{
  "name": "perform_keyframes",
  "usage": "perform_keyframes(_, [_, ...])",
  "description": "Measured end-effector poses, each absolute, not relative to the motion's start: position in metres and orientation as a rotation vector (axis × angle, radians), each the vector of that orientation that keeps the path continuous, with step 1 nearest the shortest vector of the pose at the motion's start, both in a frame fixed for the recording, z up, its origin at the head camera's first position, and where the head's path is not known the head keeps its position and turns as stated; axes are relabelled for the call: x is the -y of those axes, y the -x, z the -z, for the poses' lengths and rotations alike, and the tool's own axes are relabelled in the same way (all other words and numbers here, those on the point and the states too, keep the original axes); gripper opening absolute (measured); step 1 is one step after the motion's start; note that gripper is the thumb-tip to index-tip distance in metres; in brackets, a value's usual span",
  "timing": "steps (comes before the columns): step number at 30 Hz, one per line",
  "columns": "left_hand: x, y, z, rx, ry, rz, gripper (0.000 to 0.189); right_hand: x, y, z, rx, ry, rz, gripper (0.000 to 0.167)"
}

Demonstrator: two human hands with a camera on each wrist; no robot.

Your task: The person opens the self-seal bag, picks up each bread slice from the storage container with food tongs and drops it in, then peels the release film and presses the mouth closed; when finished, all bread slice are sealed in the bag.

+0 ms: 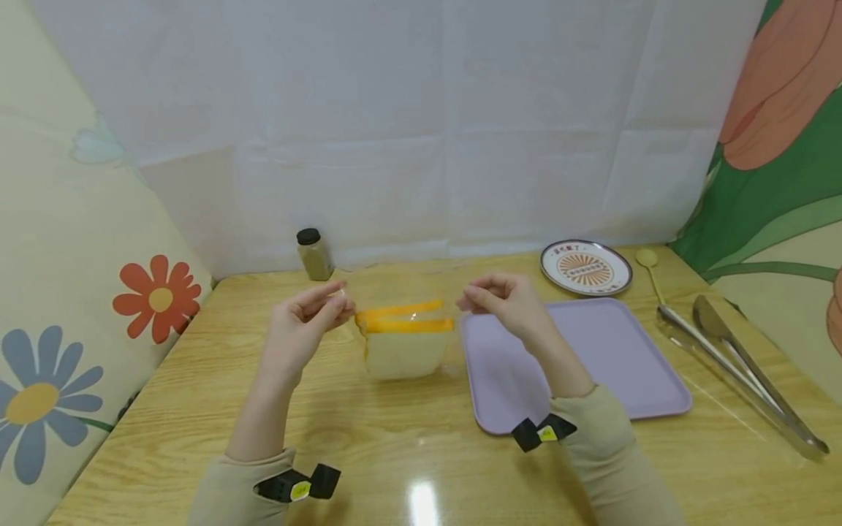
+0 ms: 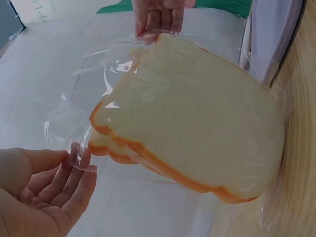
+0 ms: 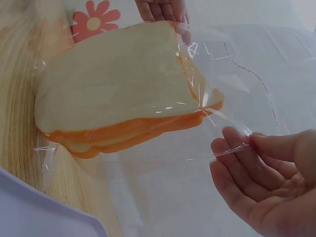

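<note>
A clear plastic bag holds slices of bread with orange-brown crusts. My left hand pinches the bag's edge on the left between thumb and fingers. On the opposite side my right hand pinches the other edge the same way. Between the two hands the bag hangs spread, the bread standing near upright at its bottom, close over the wooden table. In the right wrist view the bread shows at least two slices, one behind the other.
A lilac tray lies right of the bag, under my right forearm. Behind it stands a patterned plate. Farther right lie a yellow-headed spoon and metal tongs. A black-capped jar stands at the back left, by the white backdrop.
</note>
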State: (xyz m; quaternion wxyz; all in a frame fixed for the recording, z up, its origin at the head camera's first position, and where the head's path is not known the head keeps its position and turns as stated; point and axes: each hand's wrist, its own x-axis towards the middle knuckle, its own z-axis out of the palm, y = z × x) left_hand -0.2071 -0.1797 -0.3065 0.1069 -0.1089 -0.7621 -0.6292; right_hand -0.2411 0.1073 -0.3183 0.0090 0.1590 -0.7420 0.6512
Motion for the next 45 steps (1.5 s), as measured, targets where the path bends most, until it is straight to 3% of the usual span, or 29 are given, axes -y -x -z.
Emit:
perform_keyframes(2, [0.1779,0.2072,0.3066,2.253,0.295,1.866,0.039,-0.1072,0.2413,0.319,2.325,-0.494,-2.035,0.023])
perform_keyframes(24, [0.1715,0.2064,0.3062,1.989,0.274,2.238,0.012,-0.1072,0.2405,0.3173,2.217,-0.579,-2.293,0.026])
perform_keyframes(33, [0.1734,0.2054,0.3057,2.042,0.257,2.27,0.031,-0.1088,0.2407,0.3182,2.211,-0.534,-2.349,0.034])
perform_keyframes(45, [0.1759,0.2072,0.3058,2.064,0.34,2.302,0.018,-0.1092,0.2412,0.3177,2.101,-0.477,-2.5,0.021])
